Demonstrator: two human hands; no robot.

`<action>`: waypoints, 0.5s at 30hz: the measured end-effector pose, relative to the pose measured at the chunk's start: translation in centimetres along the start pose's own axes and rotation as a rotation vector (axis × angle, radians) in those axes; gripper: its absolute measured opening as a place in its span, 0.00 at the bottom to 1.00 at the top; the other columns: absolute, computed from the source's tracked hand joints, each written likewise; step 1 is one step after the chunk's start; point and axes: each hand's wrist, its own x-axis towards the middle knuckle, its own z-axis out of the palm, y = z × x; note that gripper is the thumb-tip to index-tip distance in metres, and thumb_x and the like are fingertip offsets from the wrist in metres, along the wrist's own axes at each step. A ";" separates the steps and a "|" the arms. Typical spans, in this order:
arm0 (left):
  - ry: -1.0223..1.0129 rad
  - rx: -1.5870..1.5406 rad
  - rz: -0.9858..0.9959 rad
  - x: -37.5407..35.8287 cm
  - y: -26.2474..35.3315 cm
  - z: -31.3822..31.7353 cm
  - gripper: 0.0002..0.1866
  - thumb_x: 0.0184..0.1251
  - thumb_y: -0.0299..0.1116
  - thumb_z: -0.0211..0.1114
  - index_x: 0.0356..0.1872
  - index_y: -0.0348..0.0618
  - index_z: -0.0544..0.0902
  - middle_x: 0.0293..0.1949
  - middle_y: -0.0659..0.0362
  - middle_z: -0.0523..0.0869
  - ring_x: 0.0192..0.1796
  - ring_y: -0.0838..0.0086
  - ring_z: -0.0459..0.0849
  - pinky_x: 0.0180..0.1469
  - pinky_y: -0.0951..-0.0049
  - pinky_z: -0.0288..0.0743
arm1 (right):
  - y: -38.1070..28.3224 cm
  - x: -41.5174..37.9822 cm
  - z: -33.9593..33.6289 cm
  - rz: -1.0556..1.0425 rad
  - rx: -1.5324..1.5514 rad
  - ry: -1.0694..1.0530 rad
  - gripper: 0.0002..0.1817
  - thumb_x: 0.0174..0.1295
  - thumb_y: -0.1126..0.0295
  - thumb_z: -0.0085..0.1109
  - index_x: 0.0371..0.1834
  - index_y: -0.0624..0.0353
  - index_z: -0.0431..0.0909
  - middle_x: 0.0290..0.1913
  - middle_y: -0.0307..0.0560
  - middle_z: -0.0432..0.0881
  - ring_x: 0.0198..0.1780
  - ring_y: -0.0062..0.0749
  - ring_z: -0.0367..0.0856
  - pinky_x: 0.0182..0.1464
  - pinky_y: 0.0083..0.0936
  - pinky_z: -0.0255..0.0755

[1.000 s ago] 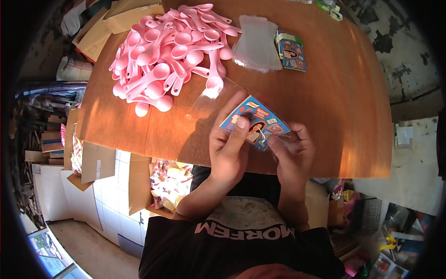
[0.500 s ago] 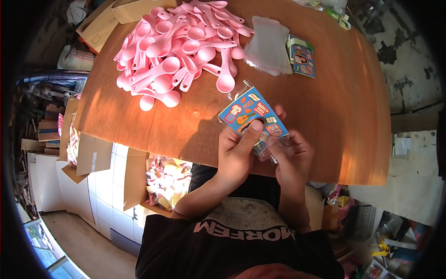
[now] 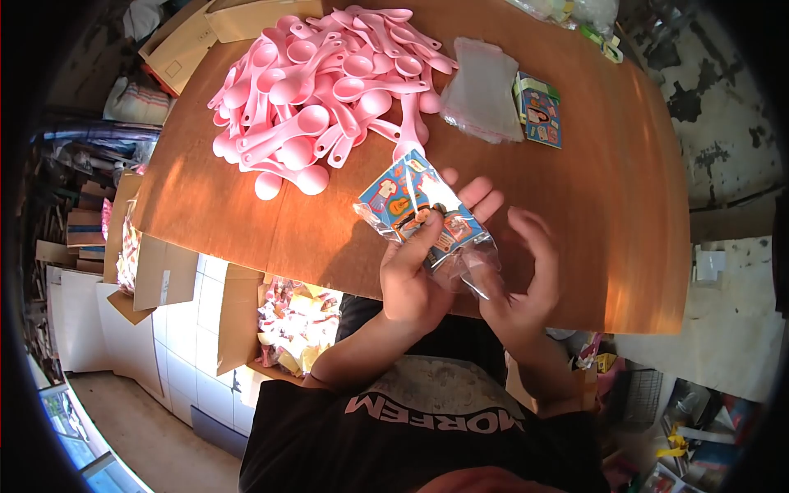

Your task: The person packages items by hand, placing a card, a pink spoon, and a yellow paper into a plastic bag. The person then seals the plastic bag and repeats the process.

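A blue printed card (image 3: pixel 450 223) in a clear plastic bag (image 3: pixel 486 261) lies tilted across my left hand (image 3: pixel 413 283). My left thumb presses on its face, while the left fingertips stick out past its far edge. My right hand (image 3: pixel 530 267) is beside the bag's near end, index finger raised and apart from the thumb. The right thumb is at the loose clear plastic; whether it grips any of it is hard to see. Just beyond the card is a large pile of pink measuring spoons (image 3: pixel 329 90).
On the brown table (image 3: pixel 608 214) lie a stack of clear bags (image 3: pixel 483 90) and more blue cards (image 3: pixel 540 113). Plastic and green tape (image 3: pixel 604 43) sit at the far edge. A cardboard box (image 3: pixel 240 316) with colourful packets (image 3: pixel 300 324) stands below the near left edge.
The bagged card has tilted and shifted slightly left in my left hand. My right hand's fingers have come away from the card and spread apart.
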 end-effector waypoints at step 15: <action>0.047 -0.166 0.404 0.4 8.5 -1.8 0.20 0.71 0.33 0.52 0.61 0.37 0.67 0.53 0.50 0.80 0.57 0.60 0.79 0.64 0.52 0.68 | 7.8 14.5 6.0 -0.384 -0.132 -0.533 0.12 0.58 0.74 0.61 0.46 0.58 0.81 0.38 0.50 0.85 0.37 0.41 0.82 0.41 0.29 0.74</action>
